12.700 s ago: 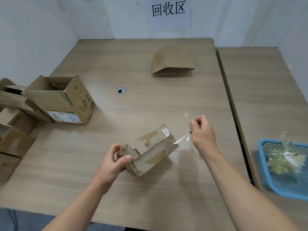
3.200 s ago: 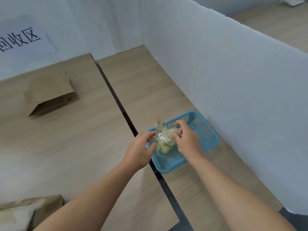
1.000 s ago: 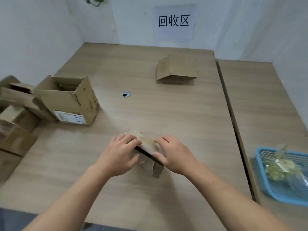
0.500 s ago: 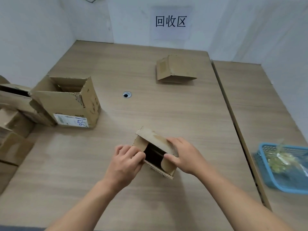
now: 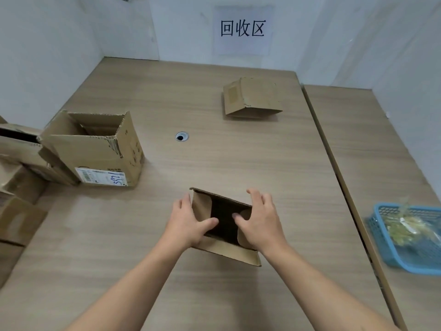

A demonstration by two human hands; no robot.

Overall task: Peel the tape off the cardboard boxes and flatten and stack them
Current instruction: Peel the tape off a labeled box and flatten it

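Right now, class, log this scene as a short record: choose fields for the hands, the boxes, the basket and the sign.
left hand: grips left side of small box, thumb inside opening
right hand: grips its right side, thumb inside
small box: open end faces the person
labelled box: upright, top open, left of table
folded box: far side, below wall sign
blue basket: right table, holds crumpled tape
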